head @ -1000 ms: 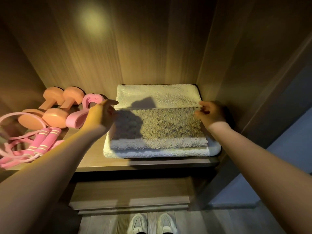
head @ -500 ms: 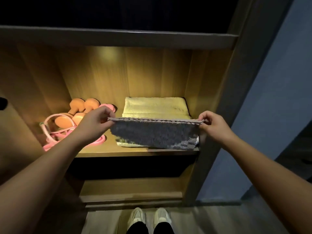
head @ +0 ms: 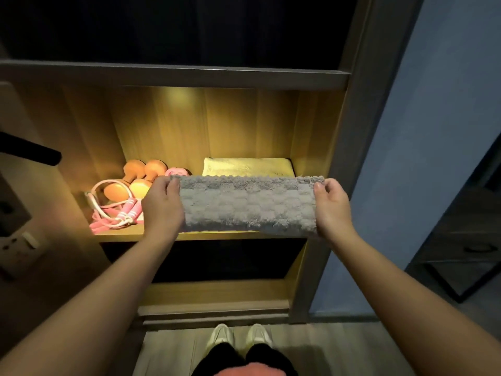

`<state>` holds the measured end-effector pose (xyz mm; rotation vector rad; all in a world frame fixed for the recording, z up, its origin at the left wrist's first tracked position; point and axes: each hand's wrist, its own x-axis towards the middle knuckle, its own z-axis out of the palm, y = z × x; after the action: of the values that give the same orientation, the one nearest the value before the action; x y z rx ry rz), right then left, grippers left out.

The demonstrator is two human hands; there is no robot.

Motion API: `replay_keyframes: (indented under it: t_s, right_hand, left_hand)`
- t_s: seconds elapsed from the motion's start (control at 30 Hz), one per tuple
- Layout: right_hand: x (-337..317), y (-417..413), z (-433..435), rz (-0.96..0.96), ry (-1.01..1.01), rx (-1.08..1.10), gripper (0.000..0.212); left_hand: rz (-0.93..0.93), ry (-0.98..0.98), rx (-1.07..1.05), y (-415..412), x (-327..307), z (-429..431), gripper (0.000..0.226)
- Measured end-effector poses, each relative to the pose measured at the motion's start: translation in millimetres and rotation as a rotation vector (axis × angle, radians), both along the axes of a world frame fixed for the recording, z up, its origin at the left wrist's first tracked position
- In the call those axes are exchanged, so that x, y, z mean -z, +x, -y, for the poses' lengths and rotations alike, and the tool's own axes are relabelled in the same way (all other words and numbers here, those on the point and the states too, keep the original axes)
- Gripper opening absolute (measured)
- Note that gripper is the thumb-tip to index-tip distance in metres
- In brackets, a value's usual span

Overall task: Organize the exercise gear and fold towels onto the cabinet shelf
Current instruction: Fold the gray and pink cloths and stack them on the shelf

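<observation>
Towel corners pinched by left hand; right hand.

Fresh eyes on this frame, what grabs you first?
A grey towel, pinched at its top corners by the left hand and right hand, hangs stretched in front of the lit shelf. Behind it a folded pale towel lies on the shelf's right side. Orange dumbbells and a pink jump rope sit at its left.

No readable text, labels, brands, numbers or signs anywhere in view; towels, exercise gear, cabinet surfaces all unmarked.
</observation>
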<state>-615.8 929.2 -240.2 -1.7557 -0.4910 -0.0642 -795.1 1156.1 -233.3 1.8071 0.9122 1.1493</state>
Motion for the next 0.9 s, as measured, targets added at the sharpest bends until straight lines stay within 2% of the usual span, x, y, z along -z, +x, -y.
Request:
replay_keyframes:
  t_s: [0.13, 0.5, 0.67, 0.8, 0.9]
  right_hand:
    - [13.4, 2.7, -5.1, 0.109, -0.111, 0.046, 0.026]
    - [74.0, 92.9, -78.9, -0.027, -0.378, 0.062, 0.027]
    - [87.4, 155.2, -130.2, -0.072, -0.526, 0.062, 0.010]
    - [97.5, 195.2, -161.8, -0.056, -0.552, 0.030, 0.012]
    - [110.7, 212.1, -171.5, 0.021, -0.583, 0.062, 0.010]
  left_hand:
    - [-0.052, 0.066, -0.038, 11.7, 23.3, -6.2, 0.025]
    - [-0.332, 0.005, -0.048, 101.2, 92.3, -76.2, 0.026]
    - [-0.380, -0.034, -0.015, 150.8, 99.8, -128.6, 0.021]
    - [-0.542, 0.060, 0.007, 186.2, 105.6, -155.9, 0.029]
    - [-0.549, 0.131, 0.012, 204.4, 113.5, -163.7, 0.032]
